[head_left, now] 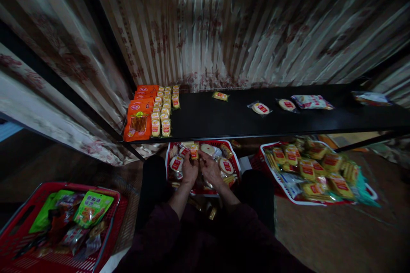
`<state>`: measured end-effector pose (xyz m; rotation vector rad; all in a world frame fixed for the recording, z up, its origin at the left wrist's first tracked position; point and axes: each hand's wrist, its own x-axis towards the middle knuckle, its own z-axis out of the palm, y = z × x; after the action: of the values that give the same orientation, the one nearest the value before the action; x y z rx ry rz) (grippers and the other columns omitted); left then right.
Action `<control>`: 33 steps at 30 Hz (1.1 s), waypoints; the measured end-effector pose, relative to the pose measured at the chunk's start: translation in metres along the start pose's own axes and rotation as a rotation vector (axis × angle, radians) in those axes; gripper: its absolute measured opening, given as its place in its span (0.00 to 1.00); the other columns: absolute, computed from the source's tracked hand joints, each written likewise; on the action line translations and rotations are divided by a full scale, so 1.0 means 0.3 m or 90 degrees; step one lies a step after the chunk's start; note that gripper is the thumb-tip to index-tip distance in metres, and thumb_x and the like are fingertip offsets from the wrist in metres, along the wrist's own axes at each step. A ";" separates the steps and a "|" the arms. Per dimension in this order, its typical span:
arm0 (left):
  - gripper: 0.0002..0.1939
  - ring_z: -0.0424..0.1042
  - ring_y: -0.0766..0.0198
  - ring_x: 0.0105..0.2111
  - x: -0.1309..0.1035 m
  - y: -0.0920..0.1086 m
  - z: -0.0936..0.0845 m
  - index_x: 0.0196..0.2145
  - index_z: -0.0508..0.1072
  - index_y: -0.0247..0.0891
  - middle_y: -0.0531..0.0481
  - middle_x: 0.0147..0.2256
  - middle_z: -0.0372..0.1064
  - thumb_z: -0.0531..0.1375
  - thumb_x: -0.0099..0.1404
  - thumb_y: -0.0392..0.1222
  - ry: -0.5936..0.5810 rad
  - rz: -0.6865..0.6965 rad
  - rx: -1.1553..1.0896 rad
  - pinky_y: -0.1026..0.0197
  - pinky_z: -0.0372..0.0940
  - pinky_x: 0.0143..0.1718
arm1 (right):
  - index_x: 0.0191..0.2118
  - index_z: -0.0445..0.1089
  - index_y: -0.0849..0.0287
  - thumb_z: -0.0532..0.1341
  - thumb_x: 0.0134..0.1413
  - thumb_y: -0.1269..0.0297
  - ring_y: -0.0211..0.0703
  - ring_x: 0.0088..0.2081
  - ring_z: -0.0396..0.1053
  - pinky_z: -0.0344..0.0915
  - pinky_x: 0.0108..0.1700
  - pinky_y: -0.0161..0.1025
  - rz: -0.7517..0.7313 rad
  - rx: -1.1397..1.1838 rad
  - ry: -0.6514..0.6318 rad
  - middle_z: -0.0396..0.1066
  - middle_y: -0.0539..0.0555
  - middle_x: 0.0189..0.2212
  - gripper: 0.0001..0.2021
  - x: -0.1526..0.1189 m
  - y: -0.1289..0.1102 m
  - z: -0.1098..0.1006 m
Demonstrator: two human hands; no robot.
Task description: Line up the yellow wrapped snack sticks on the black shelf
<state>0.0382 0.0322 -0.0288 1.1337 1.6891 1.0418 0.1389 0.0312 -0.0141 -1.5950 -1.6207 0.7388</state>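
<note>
My left hand (190, 171) is closed on a small yellow snack packet (194, 152) with a red label, held up over a red basket with a white rim (236, 158). From the other side, my right hand (209, 169) has its fingers bent in against the same packet. Under and around both hands, the basket holds wrapped round biscuits (226, 165) and other small packets. Just behind it, on the black shelf (195, 117), rows of similar yellow packets (165, 127) stand beside orange snack bags (139, 120).
Farther along the shelf lie a single yellow packet (221, 96), round wrapped biscuits (260, 108) and a striped bag (311, 102). A basket of yellow packets (308, 169) stands at right, a red basket (110, 222) with green bags at left. Curtains (205, 30) hang behind.
</note>
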 end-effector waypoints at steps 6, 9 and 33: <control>0.27 0.63 0.60 0.55 -0.008 0.003 0.008 0.54 0.62 0.35 0.42 0.54 0.65 0.54 0.56 0.29 0.020 0.028 -0.018 0.55 0.56 0.58 | 0.47 0.69 0.57 0.51 0.53 0.62 0.45 0.48 0.68 0.63 0.53 0.48 0.051 0.170 0.055 0.73 0.55 0.45 0.17 -0.003 -0.012 0.009; 0.26 0.62 0.61 0.55 -0.022 0.016 0.002 0.54 0.63 0.35 0.42 0.54 0.65 0.53 0.56 0.29 0.025 0.057 -0.040 0.55 0.57 0.57 | 0.46 0.69 0.58 0.51 0.54 0.60 0.46 0.48 0.68 0.63 0.53 0.48 0.055 0.223 0.065 0.72 0.56 0.45 0.17 -0.011 -0.022 0.010; 0.21 0.66 0.62 0.51 -0.039 0.172 -0.072 0.51 0.68 0.38 0.46 0.51 0.68 0.52 0.59 0.32 0.008 0.110 -0.193 0.58 0.60 0.54 | 0.52 0.66 0.56 0.56 0.51 0.60 0.47 0.52 0.65 0.58 0.57 0.50 0.087 0.385 0.111 0.68 0.55 0.51 0.22 -0.001 -0.149 -0.005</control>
<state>0.0345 0.0301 0.0283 1.0873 1.4016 1.3638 0.1144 0.0280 0.0233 -1.2846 -1.0332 1.0137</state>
